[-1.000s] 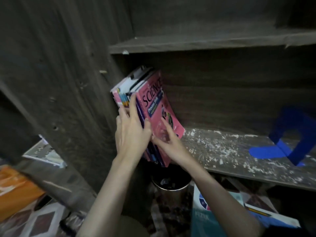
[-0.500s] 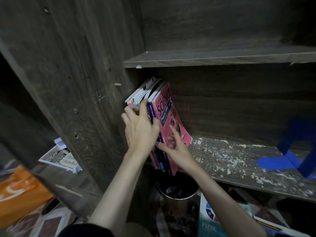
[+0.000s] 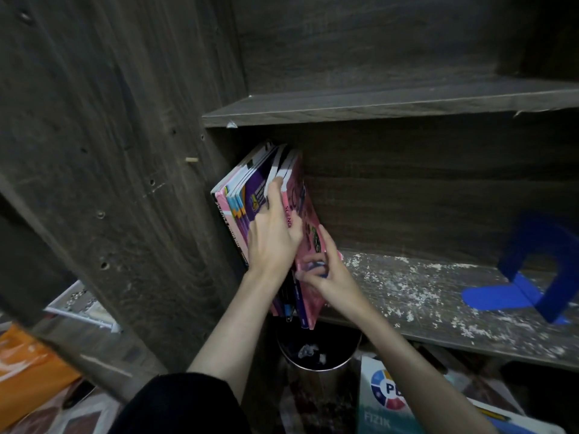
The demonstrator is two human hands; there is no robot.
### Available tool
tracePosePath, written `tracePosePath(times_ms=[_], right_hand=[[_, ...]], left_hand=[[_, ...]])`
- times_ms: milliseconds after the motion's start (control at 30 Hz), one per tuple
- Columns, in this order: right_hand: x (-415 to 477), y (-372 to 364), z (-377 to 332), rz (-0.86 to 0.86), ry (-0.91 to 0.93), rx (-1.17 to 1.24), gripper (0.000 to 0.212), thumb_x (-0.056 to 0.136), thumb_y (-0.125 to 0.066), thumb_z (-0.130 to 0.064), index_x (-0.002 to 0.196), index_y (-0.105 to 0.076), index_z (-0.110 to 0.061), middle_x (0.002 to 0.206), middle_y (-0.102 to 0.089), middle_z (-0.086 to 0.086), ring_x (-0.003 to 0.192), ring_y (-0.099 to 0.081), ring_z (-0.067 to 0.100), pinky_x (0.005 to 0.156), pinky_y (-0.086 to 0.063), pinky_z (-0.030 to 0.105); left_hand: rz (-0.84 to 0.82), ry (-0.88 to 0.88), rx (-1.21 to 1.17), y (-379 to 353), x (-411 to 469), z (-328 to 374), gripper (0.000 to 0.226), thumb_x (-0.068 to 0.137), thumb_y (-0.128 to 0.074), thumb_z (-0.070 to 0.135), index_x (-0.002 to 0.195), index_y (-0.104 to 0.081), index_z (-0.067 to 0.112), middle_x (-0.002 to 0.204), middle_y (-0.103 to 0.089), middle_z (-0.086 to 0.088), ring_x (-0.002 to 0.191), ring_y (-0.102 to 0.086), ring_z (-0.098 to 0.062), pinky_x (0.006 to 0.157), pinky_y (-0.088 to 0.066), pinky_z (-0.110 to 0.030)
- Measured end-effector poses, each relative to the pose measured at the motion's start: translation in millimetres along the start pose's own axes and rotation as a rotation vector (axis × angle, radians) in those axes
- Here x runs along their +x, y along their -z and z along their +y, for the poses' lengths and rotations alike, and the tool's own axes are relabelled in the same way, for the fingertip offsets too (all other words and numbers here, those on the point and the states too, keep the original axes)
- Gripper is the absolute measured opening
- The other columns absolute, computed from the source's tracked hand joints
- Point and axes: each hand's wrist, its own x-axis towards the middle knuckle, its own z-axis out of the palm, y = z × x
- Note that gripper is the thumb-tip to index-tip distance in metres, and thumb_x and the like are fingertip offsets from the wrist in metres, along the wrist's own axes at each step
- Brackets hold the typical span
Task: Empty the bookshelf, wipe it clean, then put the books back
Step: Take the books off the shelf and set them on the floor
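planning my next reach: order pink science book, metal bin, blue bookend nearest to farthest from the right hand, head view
1. pink science book, gripped by the right hand
2. metal bin, just below it
3. blue bookend, far right on the shelf

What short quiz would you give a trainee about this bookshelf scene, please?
1. True or false: the blue bookend touches the stack of books.
2. Which hand holds the lower part of the pink Science book? A. the left B. the right C. neither
3. Fill in: the shelf board is speckled with ___ flecks.

Key:
1. False; they stand apart on the board.
2. B, the right hand; the left hand grips the stack higher up.
3. White.
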Motion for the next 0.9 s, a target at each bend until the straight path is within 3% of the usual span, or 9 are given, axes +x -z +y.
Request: tracePosePath(times_ms=[67, 133, 267, 333, 400, 500, 667, 767, 900], right_hand=[[7.3, 8.6, -5.5, -0.039, -0.009, -0.015, 0.096, 0.085, -0.062, 0.001, 0.148, -0.005, -0.043, 0.115, -0.053, 0.004, 0.082, -0.057, 0.010, 0.076, -0.054, 0.027], [23.0, 19.8, -16.6, -0.009, -0.014, -0.002, 0.103, 0.082, -0.063, 0.005, 0.146, -0.002, -0.049, 0.131, -0.043, 0.005, 0.094, -0.058, 0.014, 0.080, -0.057, 0.038], [66.3, 45.0, -54.4, 0.023, 0.066, 0.025, 0.120, 0.070, -0.078, -0.015, 0.140, 0.008, -0.059, 0.144, -0.035, -0.001, 0.123, -0.048, 0.024, 0.096, -0.046, 0.056], [82.1, 60.4, -72.2, -0.077, 0.035, 0.053, 0.120, 0.072, -0.075, -0.006, 0.147, 0.011, -0.042, 0.135, -0.046, 0.004, 0.115, -0.054, 0.018, 0.094, -0.049, 0.042], [92.0, 75.8, -84.9, -0.260, -0.027, 0.057, 0.111, 0.071, -0.073, 0.003, 0.150, -0.001, -0.028, 0.125, -0.056, 0.007, 0.107, -0.060, 0.017, 0.089, -0.050, 0.032], [98.5, 84.4, -89.0, -0.399, -0.062, -0.008, 0.102, 0.065, -0.073, -0.004, 0.144, -0.015, -0.031, 0.113, -0.066, 0.007, 0.109, -0.063, 0.022, 0.098, -0.047, 0.040], [86.1, 84.9, -85.3, -0.278, 0.035, 0.015, 0.116, 0.062, -0.074, -0.006, 0.149, -0.003, -0.036, 0.118, -0.064, 0.008, 0.107, -0.065, 0.019, 0.087, -0.054, 0.032], [56.3, 91.6, -87.2, -0.206, 0.142, 0.050, 0.113, 0.065, -0.075, -0.008, 0.147, -0.005, -0.043, 0.119, -0.064, 0.006, 0.106, -0.065, 0.018, 0.086, -0.055, 0.036], [0.3, 99.7, -87.6, -0.089, 0.287, 0.002, 0.096, 0.081, -0.067, -0.009, 0.137, -0.004, -0.057, 0.131, -0.058, 0.002, 0.112, -0.062, 0.013, 0.084, -0.054, 0.026]], left_hand=[[0.049, -0.058, -0.086, 3.5, -7.0, -7.8, 0.049, 0.088, -0.059, 0.011, 0.132, -0.037, 0.012, 0.073, -0.064, -0.010, 0.053, -0.060, -0.026, 0.066, -0.054, -0.048], [0.077, -0.112, -0.157, 8.1, -18.3, -17.3, 0.049, 0.088, -0.061, 0.012, 0.132, -0.038, 0.010, 0.082, -0.068, -0.008, 0.049, -0.053, -0.013, 0.064, -0.057, -0.041], [0.105, -0.218, -0.283, 20.3, -47.0, -31.2, 0.048, 0.090, -0.059, 0.023, 0.132, -0.036, 0.019, 0.123, -0.061, -0.015, 0.079, -0.070, -0.016, 0.070, -0.059, -0.028], [0.141, -0.249, -0.321, 25.5, -57.6, -38.0, 0.049, 0.088, -0.060, 0.022, 0.132, -0.038, 0.016, 0.125, -0.059, -0.015, 0.089, -0.068, -0.008, 0.073, -0.057, -0.019], [0.166, -0.277, -0.346, 29.2, -64.0, -45.9, 0.049, 0.086, -0.062, 0.019, 0.130, -0.039, 0.015, 0.122, -0.058, -0.013, 0.101, -0.063, -0.002, 0.079, -0.055, -0.016], [0.190, -0.300, -0.364, 35.0, -67.6, -48.9, 0.049, 0.085, -0.062, 0.018, 0.128, -0.038, 0.021, 0.119, -0.058, -0.008, 0.104, -0.063, -0.004, 0.081, -0.055, -0.018], [0.196, -0.189, -0.434, 44.4, -67.1, -33.2, 0.053, 0.080, -0.070, 0.002, 0.123, -0.043, 0.017, 0.116, -0.055, 0.015, 0.101, -0.059, 0.013, 0.080, -0.047, -0.006], [0.231, -0.082, -0.520, 53.9, -66.6, -22.9, 0.054, 0.079, -0.071, 0.008, 0.124, -0.042, 0.018, 0.105, -0.060, 0.031, 0.094, -0.060, 0.012, 0.078, -0.048, -0.010], [0.183, -0.005, -0.739, 59.6, -70.0, -4.5, 0.069, 0.079, -0.066, -0.009, 0.135, -0.032, 0.013, 0.122, -0.048, 0.039, 0.112, -0.050, 0.010, 0.095, -0.040, -0.011]])
